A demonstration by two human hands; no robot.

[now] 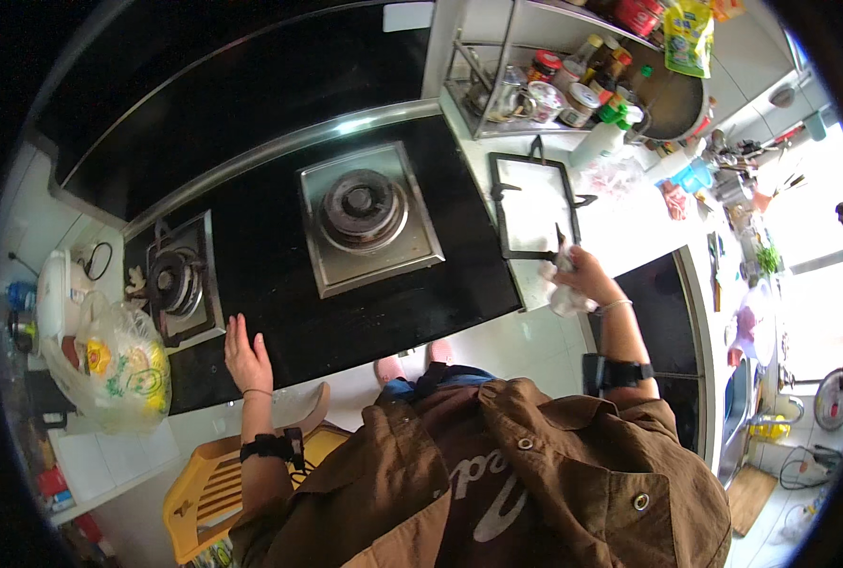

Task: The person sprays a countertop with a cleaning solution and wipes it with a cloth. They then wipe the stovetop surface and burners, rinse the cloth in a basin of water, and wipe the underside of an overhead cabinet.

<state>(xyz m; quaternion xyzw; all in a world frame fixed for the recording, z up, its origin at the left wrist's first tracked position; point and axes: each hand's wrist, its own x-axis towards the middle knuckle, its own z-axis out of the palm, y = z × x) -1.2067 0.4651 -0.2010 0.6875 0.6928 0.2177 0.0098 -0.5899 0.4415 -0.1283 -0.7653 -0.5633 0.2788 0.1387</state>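
My right hand (586, 275) grips a crumpled white cloth or tissue (571, 299) at the near right corner of a black pan support (496, 206), which lies on the white counter right of the hob. My left hand (248, 355) rests flat with nothing in it on the front edge of the black glass gas hob (265, 270). Between the hands, the larger burner (360, 202) sits in its square steel tray (372, 273) with no pan support over it. The left burner (173, 280) stands in another steel tray, with a support partly visible around it.
A plastic bag (119, 369) of packets is at the hob's left end. Behind the counter, a metal rack (489, 128) holds jars and bottles beside a spray bottle (603, 135). A yellow slatted chair (208, 490) stands at lower left. A sink with a faucet (784, 408) is at right.
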